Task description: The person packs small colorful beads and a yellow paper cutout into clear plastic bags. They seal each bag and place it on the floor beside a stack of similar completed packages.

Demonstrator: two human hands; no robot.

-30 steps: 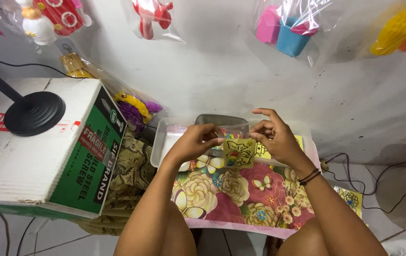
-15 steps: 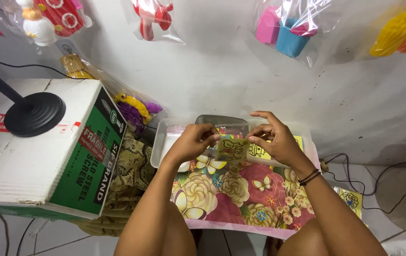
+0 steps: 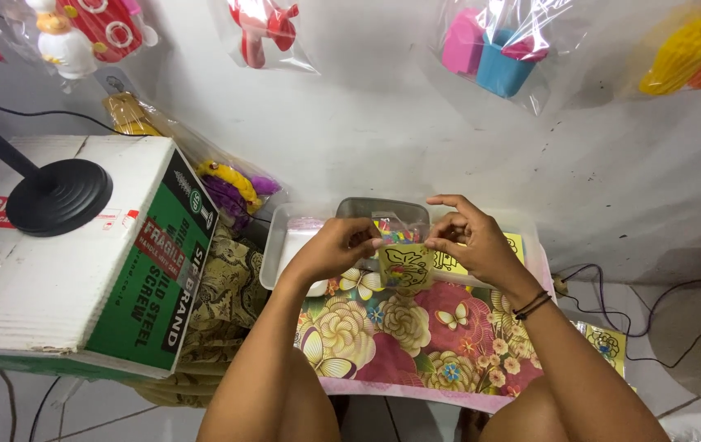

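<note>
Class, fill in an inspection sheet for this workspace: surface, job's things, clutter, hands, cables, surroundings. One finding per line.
Surface: low table with a floral cloth, pink, yellow and green.
Job's things: small yellow card with a butterfly outline, held over the cloth; grey tub behind it holds small colourful pieces; clear tray beside it.
Clutter: cardboard box with a black round stand base on top.
Hands: left hand and right hand each pinch an edge of the card.
Cables: black cables on the floor at right; another runs behind the box.
Surroundings: bagged plastic toys hang on the white wall.
</note>
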